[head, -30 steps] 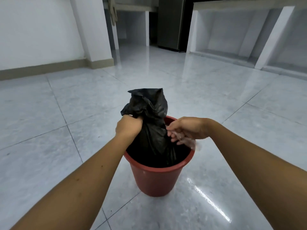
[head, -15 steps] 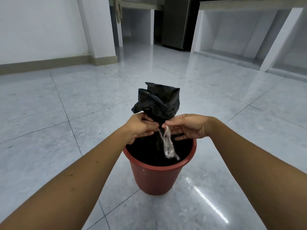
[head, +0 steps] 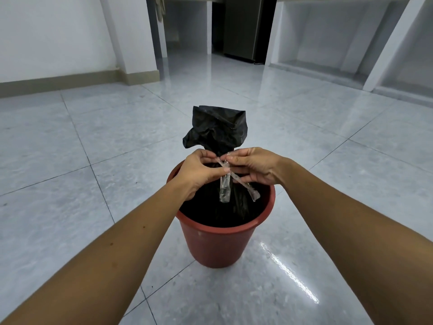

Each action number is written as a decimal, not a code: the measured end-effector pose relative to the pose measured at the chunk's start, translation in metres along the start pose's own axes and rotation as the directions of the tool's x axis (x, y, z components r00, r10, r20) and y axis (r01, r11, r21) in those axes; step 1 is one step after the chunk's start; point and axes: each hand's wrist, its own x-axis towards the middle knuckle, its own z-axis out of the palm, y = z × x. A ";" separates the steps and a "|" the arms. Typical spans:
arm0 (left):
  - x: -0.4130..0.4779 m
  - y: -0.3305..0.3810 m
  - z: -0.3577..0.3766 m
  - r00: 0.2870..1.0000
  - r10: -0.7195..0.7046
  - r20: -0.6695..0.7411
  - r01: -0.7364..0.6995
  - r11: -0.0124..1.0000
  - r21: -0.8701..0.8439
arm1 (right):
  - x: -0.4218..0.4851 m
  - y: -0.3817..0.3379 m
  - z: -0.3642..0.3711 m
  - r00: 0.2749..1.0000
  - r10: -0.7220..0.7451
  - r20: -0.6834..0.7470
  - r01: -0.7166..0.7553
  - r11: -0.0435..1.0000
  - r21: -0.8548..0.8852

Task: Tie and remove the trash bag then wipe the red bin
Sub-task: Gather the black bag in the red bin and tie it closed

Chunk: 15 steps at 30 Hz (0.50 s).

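A red bin [head: 220, 245] stands on the tiled floor in front of me. A black trash bag [head: 216, 131] sits inside it, its top gathered into a neck with the crumpled mouth sticking up above my hands. A clear plastic strip [head: 225, 186] is wrapped around that neck, and its two ends cross and hang down over the bag. My left hand [head: 199, 171] pinches the strip on the left of the neck. My right hand [head: 254, 165] pinches it on the right. The bag's lower part is dark inside the bin.
Glossy grey floor tiles [head: 70, 172] surround the bin on all sides. A white wall and pillar [head: 131, 43] stand at the back left. A dark fridge [head: 243, 29] and white counter supports [head: 389, 43] line the back right.
My left hand released its fist grip on the bag neck. Both hands came together at the neck, and the clear strip now wraps it with two crossed ends hanging.
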 end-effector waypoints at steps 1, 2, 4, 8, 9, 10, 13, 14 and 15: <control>0.000 -0.002 0.001 0.999 0.029 -0.023 -0.027 0.997 0.075 | 0.000 0.000 0.001 1.000 0.014 0.014 -0.014 1.000 0.004; 0.000 -0.003 0.001 0.998 0.049 -0.046 -0.044 0.994 0.103 | -0.001 0.000 0.001 0.999 0.027 0.028 -0.027 0.999 0.020; 0.000 -0.003 0.003 0.995 0.056 -0.083 -0.052 0.998 0.040 | -0.003 -0.002 0.002 0.996 0.068 0.061 -0.070 0.997 0.033; 0.000 0.000 0.000 0.999 0.035 0.017 -0.037 0.996 0.080 | -0.011 -0.012 0.003 0.989 0.146 0.007 -0.136 0.937 -0.322; -0.001 0.001 -0.003 0.997 0.024 0.068 -0.032 0.992 0.121 | -0.011 -0.016 0.001 0.991 0.129 -0.045 -0.137 0.915 -0.380; -0.001 0.003 -0.006 0.994 0.022 0.104 -0.039 0.984 0.174 | -0.012 -0.020 -0.003 0.990 0.094 -0.103 -0.127 0.917 -0.379; -0.002 0.008 -0.023 0.993 0.053 0.109 -0.099 0.872 0.479 | -0.017 -0.023 -0.021 0.936 -0.075 -0.344 -0.013 0.969 -0.245; -0.002 0.009 -0.030 0.991 0.089 0.095 -0.129 0.760 0.637 | -0.021 -0.019 -0.027 0.903 -0.110 -0.416 0.021 0.977 -0.213; -0.003 0.010 -0.036 0.988 0.118 0.096 -0.149 0.628 0.764 | -0.024 -0.013 -0.033 0.872 -0.128 -0.472 0.042 0.981 -0.188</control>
